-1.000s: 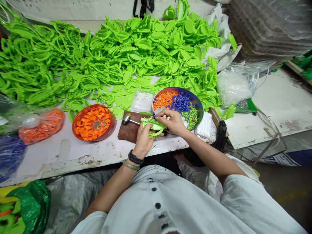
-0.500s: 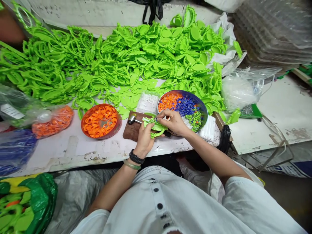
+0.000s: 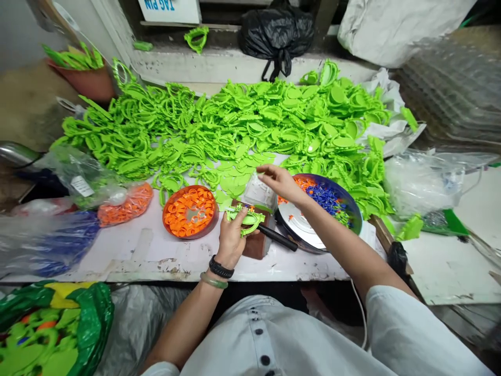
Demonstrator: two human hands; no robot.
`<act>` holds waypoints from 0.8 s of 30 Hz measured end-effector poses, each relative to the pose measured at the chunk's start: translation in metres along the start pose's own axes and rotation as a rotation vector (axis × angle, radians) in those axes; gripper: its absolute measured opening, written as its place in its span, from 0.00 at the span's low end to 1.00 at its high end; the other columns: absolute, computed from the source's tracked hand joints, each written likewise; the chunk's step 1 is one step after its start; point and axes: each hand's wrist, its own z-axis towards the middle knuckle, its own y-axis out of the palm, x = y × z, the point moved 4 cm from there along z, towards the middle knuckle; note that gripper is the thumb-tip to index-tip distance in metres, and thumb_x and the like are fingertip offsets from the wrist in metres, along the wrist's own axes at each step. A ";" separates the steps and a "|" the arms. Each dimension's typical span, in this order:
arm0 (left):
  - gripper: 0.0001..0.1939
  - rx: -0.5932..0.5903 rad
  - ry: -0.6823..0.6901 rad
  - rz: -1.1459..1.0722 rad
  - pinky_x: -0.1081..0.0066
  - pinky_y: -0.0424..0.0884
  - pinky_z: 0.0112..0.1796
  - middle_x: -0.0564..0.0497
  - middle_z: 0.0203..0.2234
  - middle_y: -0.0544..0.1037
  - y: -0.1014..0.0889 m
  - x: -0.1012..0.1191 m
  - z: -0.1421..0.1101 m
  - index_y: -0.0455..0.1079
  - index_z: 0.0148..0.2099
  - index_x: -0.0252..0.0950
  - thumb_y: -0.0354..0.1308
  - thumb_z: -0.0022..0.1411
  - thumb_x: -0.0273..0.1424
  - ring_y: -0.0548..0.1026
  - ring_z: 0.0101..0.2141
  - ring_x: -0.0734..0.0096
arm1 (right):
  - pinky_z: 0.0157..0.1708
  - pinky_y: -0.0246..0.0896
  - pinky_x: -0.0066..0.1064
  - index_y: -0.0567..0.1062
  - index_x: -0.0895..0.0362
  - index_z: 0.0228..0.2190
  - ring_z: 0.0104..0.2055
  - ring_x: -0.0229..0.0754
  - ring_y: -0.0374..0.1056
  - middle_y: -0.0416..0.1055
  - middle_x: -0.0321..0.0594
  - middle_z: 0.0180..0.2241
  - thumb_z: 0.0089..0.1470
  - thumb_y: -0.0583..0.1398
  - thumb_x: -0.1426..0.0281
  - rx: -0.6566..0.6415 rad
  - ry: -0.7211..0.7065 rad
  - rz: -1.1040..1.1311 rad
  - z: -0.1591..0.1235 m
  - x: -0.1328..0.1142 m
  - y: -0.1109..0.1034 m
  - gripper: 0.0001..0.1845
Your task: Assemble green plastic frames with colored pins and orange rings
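My left hand [image 3: 230,237] grips a lime-green moulded plastic part [image 3: 246,219] near the table's front edge, above a brown cloth pad [image 3: 254,245]. My right hand [image 3: 279,183] is raised over the table, fingers apart from that part, with nothing visible in them. It is nearest to a small clear box of white pieces [image 3: 258,191]. A black hammer handle [image 3: 278,237] lies by the pad, its head hidden behind my left hand. Past my right forearm sits a round metal tray [image 3: 354,206] of orange, blue and green small parts, with bare silver showing at its near side.
A large heap of lime-green parts [image 3: 235,120] covers the table's back. A round orange-rimmed tray of orange rings [image 3: 190,236] stands left of my hands. Plastic bags of orange [image 3: 127,204] and blue parts [image 3: 66,240] lie further left. A green bag [image 3: 55,329] sits below the table.
My right hand has lifted off the green part and moved away from it. The view has tilted up, showing more of the wall behind. More bare silver shows in the metal tray.
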 end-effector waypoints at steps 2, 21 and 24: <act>0.28 0.050 0.007 -0.024 0.74 0.74 0.20 0.58 0.29 0.75 -0.009 0.011 0.005 0.65 0.46 0.39 0.73 0.44 0.34 0.76 0.23 0.72 | 0.54 0.62 0.37 0.74 0.63 0.52 0.52 0.47 0.71 0.74 0.52 0.51 0.60 0.55 0.72 0.011 0.000 -0.341 0.058 0.015 -0.002 0.20; 0.20 0.131 -0.101 -0.228 0.67 0.77 0.26 0.50 0.30 0.80 -0.032 0.020 0.039 0.68 0.43 0.36 0.70 0.50 0.34 0.79 0.28 0.64 | 0.49 0.63 0.34 0.72 0.61 0.53 0.51 0.48 0.69 0.72 0.55 0.50 0.62 0.56 0.55 -0.156 0.288 -0.732 0.164 0.093 0.024 0.26; 0.17 0.106 -0.118 -0.247 0.67 0.77 0.25 0.50 0.29 0.79 -0.026 0.018 0.032 0.68 0.43 0.35 0.67 0.53 0.34 0.78 0.27 0.65 | 0.49 0.64 0.39 0.69 0.65 0.55 0.50 0.53 0.70 0.65 0.63 0.56 0.61 0.54 0.47 -0.130 0.330 -0.775 0.159 0.089 0.040 0.36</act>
